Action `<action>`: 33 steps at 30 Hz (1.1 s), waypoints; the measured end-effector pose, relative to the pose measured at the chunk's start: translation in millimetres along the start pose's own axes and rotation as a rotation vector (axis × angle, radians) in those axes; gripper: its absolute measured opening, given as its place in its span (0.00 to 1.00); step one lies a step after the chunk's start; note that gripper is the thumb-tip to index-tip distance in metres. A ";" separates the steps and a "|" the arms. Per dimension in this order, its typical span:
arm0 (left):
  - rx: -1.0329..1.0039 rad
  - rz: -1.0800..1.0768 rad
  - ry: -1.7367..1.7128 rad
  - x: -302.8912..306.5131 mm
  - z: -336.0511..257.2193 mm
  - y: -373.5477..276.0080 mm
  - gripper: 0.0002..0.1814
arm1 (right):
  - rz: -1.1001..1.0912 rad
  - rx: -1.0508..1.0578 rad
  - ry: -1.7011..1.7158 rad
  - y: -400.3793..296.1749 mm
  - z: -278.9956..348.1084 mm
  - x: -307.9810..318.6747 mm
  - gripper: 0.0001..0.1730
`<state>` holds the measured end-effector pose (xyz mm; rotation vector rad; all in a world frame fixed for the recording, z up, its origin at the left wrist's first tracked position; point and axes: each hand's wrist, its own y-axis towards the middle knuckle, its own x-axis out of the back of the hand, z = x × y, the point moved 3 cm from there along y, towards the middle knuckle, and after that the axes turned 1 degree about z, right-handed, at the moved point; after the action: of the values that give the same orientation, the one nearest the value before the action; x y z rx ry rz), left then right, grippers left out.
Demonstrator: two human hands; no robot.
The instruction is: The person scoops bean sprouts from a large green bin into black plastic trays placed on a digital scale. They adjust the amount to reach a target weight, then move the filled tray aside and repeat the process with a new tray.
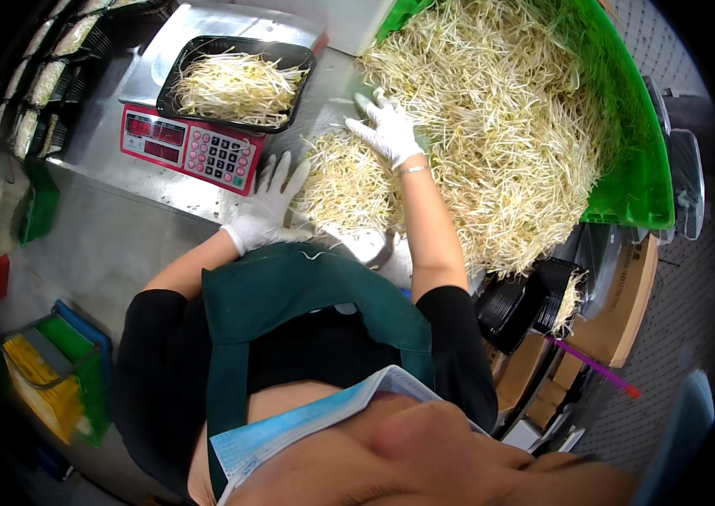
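My left hand (270,205), in a white glove, lies spread at the steel table's near edge, beside a small heap of bean sprouts (348,183). Gloved too, my right hand (389,128) has its fingers apart at the upper edge of that heap, next to the large pile of bean sprouts (496,126). Neither hand is closed on anything. A black plastic tray (299,104) of bean sprouts (237,87) sits on the steel platform (148,69) of a red digital scale (189,147), above and left of my hands.
A green plastic crate (639,183) borders the large pile at right. Filled trays (47,82) stand stacked at far left. Black empty trays (509,303) and cardboard boxes (623,297) are at lower right. Green and yellow containers (47,379) stand at lower left.
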<state>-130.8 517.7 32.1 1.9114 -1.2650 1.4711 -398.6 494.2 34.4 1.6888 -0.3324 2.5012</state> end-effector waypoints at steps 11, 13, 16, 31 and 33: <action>-0.309 -0.166 -0.298 11.5 -32.8 93.8 0.52 | -0.150 0.137 0.368 -129.9 -0.3 3.6 0.45; -0.255 -0.009 -0.375 13.2 -42.9 119.1 0.42 | -0.209 0.040 0.722 -115.1 -26.1 -6.1 0.41; -0.387 -0.312 -0.691 18.6 -42.2 118.0 0.27 | -0.324 -0.012 1.004 -125.1 -32.1 26.4 0.27; -0.314 -0.283 -0.694 -5.2 -31.1 92.2 0.32 | -0.354 0.065 0.478 -148.9 -4.1 9.0 0.40; -0.174 -0.402 -0.718 6.7 -30.8 87.3 0.23 | -0.444 0.009 0.940 -148.1 -10.2 29.8 0.26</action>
<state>-220.7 494.8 32.1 2.4757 -1.1164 0.4606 -388.2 639.3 76.3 0.3675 0.1355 2.5720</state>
